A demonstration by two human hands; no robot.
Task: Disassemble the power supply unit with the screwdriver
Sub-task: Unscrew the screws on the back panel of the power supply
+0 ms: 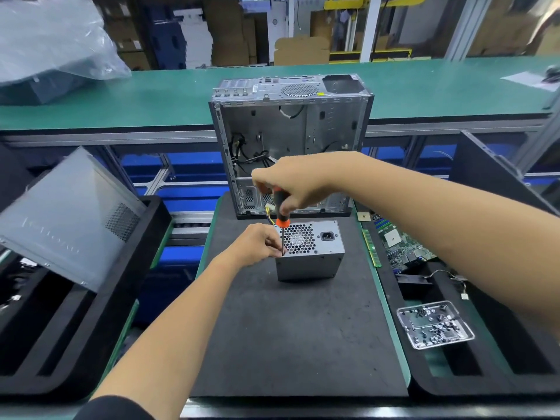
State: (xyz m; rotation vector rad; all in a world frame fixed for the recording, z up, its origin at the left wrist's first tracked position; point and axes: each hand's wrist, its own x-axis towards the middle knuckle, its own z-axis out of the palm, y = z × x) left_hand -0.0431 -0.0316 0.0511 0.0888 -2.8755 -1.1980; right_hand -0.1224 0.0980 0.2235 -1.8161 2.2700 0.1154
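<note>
A grey metal power supply unit [315, 256] stands on the black mat [297, 334], its fan grille and power socket facing up. My right hand [291, 184] grips the black and orange handle of a screwdriver [282, 221], held upright with its tip at the unit's near left top corner. My left hand [260, 242] is at that same corner, its fingers curled and pinching around the lower end of the shaft. Yellow and black wires come out behind the unit.
An open, emptied computer case [291, 140] stands just behind the unit. A metal tray of screws [435, 325] and a circuit board [400, 244] lie to the right. A grey side panel [69, 213] leans in a black bin on the left.
</note>
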